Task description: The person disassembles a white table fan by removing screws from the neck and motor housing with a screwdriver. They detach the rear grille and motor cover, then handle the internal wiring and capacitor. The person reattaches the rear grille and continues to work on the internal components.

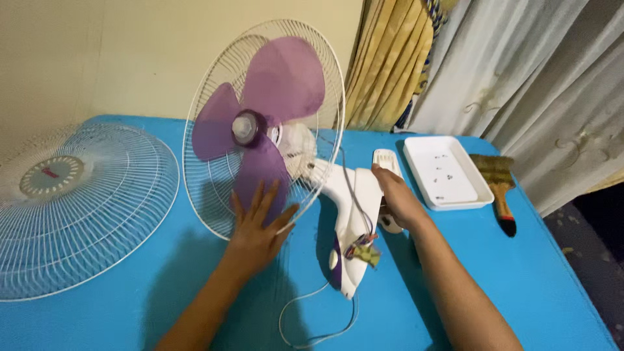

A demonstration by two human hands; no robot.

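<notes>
Fan lies mid-tabletop, its body partly hidden by the right hand gripping it; the left hand, fingers spread, presses the rear guard. Loose front guard cut off left.

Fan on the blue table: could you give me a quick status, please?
Left hand flat against rear guard. Right hand grips fan body. Front guard lies detached, left. Wires exposed.

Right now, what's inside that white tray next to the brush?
The white tray holds a few tiny dark bits, maybe screws, too small to tell. The rest looks bare. Nothing covers it, and the brush lies outside it.
</notes>
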